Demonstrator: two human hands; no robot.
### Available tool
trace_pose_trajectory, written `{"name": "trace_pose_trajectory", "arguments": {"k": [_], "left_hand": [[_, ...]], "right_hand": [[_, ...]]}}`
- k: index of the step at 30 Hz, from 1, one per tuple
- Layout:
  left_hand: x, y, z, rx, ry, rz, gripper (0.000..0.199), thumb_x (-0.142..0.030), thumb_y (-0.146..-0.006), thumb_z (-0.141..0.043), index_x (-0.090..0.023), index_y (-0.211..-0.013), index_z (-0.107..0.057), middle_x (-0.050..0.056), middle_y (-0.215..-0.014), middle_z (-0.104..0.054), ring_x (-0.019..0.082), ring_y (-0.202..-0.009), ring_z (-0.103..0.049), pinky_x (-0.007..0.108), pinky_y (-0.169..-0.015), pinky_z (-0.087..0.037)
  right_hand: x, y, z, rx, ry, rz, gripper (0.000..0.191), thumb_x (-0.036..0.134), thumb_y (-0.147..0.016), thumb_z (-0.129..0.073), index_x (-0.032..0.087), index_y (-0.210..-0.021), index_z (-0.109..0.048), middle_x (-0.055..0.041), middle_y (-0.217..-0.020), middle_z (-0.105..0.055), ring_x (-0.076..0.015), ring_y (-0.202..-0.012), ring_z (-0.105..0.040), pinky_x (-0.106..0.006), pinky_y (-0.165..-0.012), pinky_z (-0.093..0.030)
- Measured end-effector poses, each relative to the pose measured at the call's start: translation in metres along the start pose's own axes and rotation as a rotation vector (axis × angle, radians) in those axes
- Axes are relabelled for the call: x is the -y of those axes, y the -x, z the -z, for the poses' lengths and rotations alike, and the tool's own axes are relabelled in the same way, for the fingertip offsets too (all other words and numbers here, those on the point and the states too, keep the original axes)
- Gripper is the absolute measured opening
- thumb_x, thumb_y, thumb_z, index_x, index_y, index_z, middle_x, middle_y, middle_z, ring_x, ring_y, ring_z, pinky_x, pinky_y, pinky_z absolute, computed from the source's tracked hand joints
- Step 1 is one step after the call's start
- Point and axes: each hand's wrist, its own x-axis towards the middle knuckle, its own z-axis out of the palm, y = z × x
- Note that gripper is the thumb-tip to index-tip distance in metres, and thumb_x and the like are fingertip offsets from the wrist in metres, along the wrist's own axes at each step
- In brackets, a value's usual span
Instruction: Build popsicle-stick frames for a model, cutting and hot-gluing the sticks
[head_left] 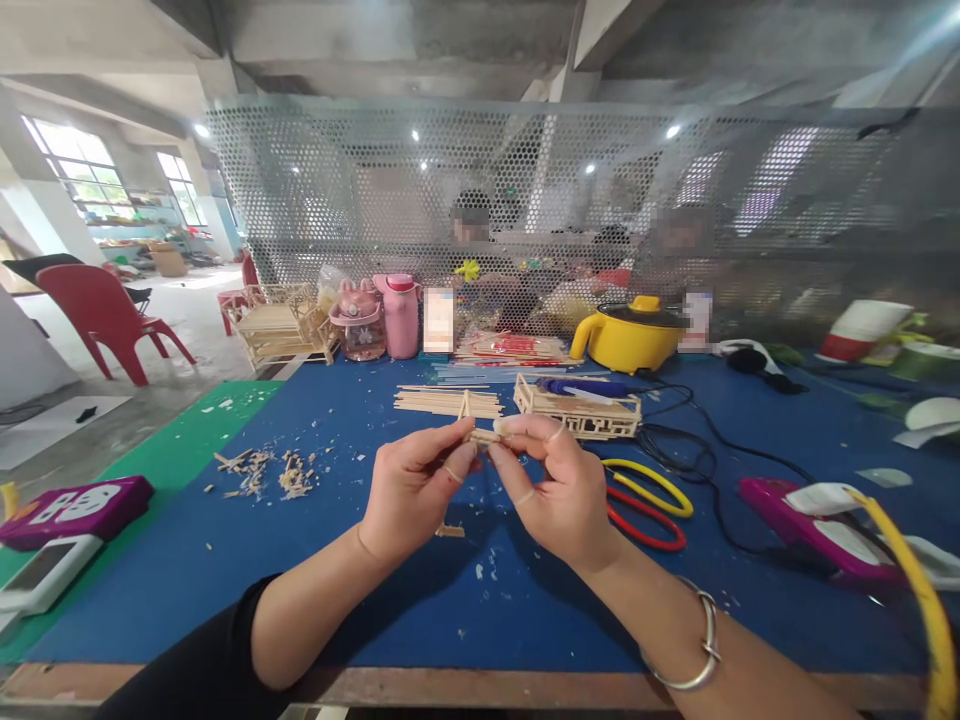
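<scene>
Both hands meet over the middle of the blue table, pinching a small piece made of pale wooden sticks (484, 437). My left hand (416, 480) grips its left side between thumb and fingertips; my right hand (559, 485) holds the right side the same way. A thin stick part rises above the left fingertips. Just behind lies a row of loose wooden sticks (420, 401). To the right of the sticks stands a wooden stick frame (592, 420) with a blue-handled tool (585, 387) on top. One small wooden piece (451, 531) lies below my hands.
Wood scraps (296, 474) lie left. Yellow (652, 485) and red-handled (649, 530) loops, black cables and a purple power strip (821, 530) are at right. A yellow pot (634, 338), pink bottles (403, 320) and a mesh screen (337, 190) stand behind; people sit beyond it.
</scene>
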Motion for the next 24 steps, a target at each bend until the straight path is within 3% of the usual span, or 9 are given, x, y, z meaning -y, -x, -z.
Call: {"name": "trace_pose_trajectory", "arguments": {"k": [11,24], "left_hand": [[-0.0027,0.0007,-0.0038,-0.010,0.101,0.130,0.025,-0.027,-0.080,-0.064,-0.019,-0.102,-0.070,0.006,-0.086,-0.075,0.017,-0.067,-0.071,0.027,-0.065,-0.059],[-0.0060,0.0013,-0.0026,0.005,0.048,0.071,0.022,-0.024,-0.080,-0.063,-0.018,-0.100,-0.071,0.005,-0.083,-0.075,0.016,-0.065,-0.071,0.025,-0.063,-0.059]], "right_hand": [[0.0047,-0.0028,0.0041,0.036,-0.009,-0.006,0.035,0.012,-0.078,-0.059,0.018,-0.111,-0.051,0.0024,-0.069,-0.064,-0.0099,-0.057,-0.061,-0.023,-0.063,-0.052],[0.0011,0.0002,0.0027,0.054,-0.049,0.007,0.040,0.007,-0.080,-0.058,0.020,-0.116,-0.048,-0.0005,-0.077,-0.067,-0.0116,-0.064,-0.066,-0.024,-0.068,-0.053]]}}
